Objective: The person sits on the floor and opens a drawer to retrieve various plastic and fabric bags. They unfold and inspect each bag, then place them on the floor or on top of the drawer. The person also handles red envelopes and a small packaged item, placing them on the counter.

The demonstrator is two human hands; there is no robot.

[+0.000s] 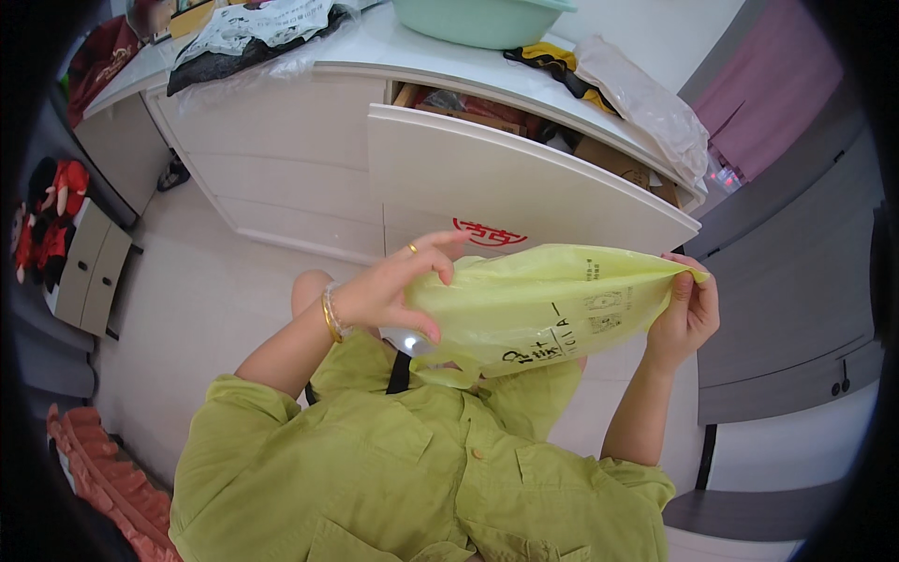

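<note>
A yellow-green plastic bag with black printed writing is stretched out flat before me, above my lap. My right hand pinches its right corner between thumb and fingers. At the bag's left end my left hand, wearing a gold ring and bracelets, has its thumb and fingers spread apart. They lie close to the plastic, and whether they touch it I cannot tell. Below the left hand a small shiny object with a bright light shows beside a black strap.
Ahead stands a white dresser with a partly pulled-out drawer of packed things. On its top are a green basin, plastic packaging and a pale plastic bag. A small cabinet is at left, grey cabinet doors at right.
</note>
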